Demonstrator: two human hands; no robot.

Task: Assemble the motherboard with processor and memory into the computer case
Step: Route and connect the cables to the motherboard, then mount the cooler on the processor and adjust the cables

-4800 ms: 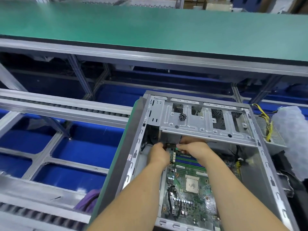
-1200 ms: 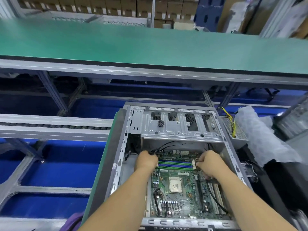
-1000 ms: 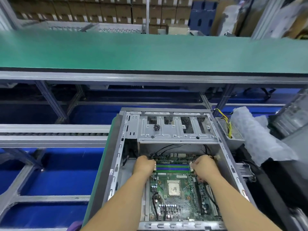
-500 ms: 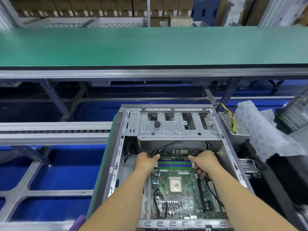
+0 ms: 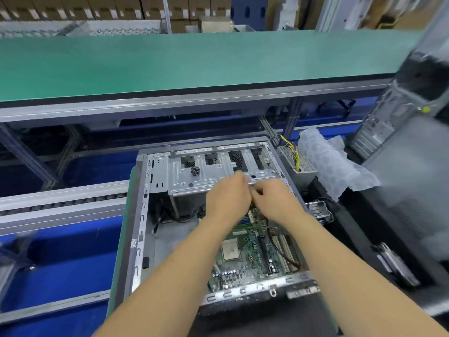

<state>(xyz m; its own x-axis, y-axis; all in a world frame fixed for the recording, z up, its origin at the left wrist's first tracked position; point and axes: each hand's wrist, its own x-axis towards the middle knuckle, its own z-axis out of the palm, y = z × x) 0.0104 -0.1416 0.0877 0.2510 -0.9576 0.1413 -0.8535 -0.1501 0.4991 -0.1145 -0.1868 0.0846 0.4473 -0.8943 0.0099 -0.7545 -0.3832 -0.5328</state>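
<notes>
The open grey computer case (image 5: 140, 215) lies on its side in front of me. The green motherboard (image 5: 245, 261) sits inside it, with the square processor (image 5: 230, 250) showing and the blue-green memory sticks (image 5: 244, 218) mostly hidden under my hands. My left hand (image 5: 227, 199) and my right hand (image 5: 275, 204) meet over the board's far end, just at the near edge of the drive cage (image 5: 213, 170). Their fingertips touch each other. Motion blur hides whether either hand holds anything.
A small dark cluster of screws (image 5: 195, 170) lies on the drive cage. A power supply with yellow wires (image 5: 295, 158) and bubble wrap (image 5: 335, 166) sit right of the case. Another case (image 5: 398, 122) stands at far right. A green conveyor (image 5: 194, 59) runs behind.
Both hands have left the two ends of the memory sticks and come together, higher up, at the drive cage's near edge. The view has swung left and blurred.
</notes>
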